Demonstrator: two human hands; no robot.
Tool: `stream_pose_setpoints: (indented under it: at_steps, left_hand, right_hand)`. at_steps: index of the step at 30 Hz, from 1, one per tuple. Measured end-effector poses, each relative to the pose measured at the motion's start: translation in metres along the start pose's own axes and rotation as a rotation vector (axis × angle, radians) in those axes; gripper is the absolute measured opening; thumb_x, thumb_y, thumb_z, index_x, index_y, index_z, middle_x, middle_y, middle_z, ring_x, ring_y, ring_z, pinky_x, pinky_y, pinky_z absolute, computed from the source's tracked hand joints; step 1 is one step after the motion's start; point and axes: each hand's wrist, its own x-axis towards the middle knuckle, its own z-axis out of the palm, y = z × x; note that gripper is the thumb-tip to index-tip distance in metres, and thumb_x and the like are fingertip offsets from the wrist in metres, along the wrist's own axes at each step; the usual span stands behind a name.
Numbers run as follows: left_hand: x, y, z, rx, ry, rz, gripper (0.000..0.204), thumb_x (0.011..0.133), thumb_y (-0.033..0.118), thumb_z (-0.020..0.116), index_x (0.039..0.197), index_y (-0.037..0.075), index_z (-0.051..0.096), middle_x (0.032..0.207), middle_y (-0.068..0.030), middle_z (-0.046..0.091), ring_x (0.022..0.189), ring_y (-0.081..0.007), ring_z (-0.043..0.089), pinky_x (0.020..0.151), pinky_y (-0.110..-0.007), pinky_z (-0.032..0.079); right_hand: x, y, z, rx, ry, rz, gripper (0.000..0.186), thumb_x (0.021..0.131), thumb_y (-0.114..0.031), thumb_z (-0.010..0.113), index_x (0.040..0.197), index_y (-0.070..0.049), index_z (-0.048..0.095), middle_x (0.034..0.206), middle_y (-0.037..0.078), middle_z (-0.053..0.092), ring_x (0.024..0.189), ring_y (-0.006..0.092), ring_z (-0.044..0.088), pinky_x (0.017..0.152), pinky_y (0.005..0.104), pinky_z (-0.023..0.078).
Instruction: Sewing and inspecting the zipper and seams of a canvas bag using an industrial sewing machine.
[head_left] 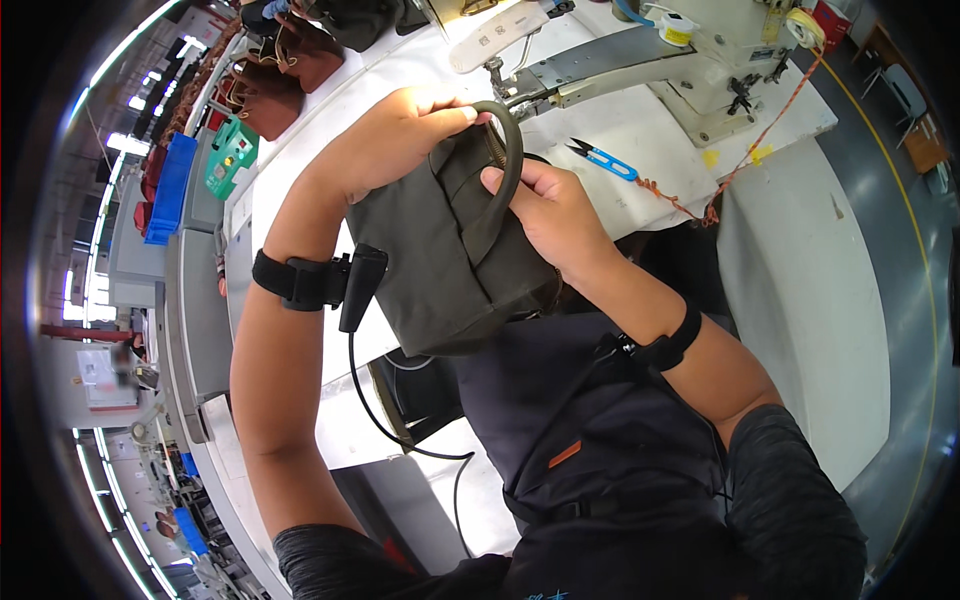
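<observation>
An olive-grey fabric bag (420, 270) with a looped handle (505, 140) lies in front of me. My left hand (410, 135) holds the top of the handle, thumb and fingers closed on it near the bag's upper edge. My right hand (550, 210) grips the right side of the same handle, thumb on it beside the zipper opening. A blue pair of thread snips (612, 162), tied to orange cord, lies on the white worktable (610, 205) to the right.
An industrial sewing machine (700, 95) stands at the back right. Brown bags (305, 55), a green device (230, 160) and a blue bin (170, 190) are at the upper left. A chair (895, 90) stands beyond the table, on the right.
</observation>
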Motion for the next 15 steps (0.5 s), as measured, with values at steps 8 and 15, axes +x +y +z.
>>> stream_pose_setpoints:
  at_steps: [8, 15]
  left_hand:
    - [-0.048, 0.02, -0.036, -0.337, 0.092, 0.005, 0.074, 0.115, 0.055, 0.029, 0.089, 0.0, 0.072, 0.106, -0.0158, 0.076, 0.114, -0.0236, 0.067, 0.109, -0.037, 0.043]
    - [-0.067, 0.072, -0.031, 0.416, -0.024, -0.181, 0.015, 0.089, 0.011, 0.075, 0.096, -0.002, 0.072, 0.091, -0.0139, 0.075, 0.09, -0.0284, 0.072, 0.083, -0.04, 0.054]
  right_hand:
    - [0.001, 0.013, -0.004, -0.003, 0.026, 0.033, 0.025, 0.106, -0.022, 0.068, 0.112, 0.0, 0.075, 0.089, -0.009, 0.064, 0.082, -0.0012, 0.053, 0.072, 0.0204, 0.046]
    - [0.005, 0.013, -0.001, 0.006, -0.067, -0.001, 0.026, 0.106, -0.024, 0.068, 0.111, 0.001, 0.076, 0.087, -0.009, 0.064, 0.076, -0.0011, 0.051, 0.066, 0.0193, 0.043]
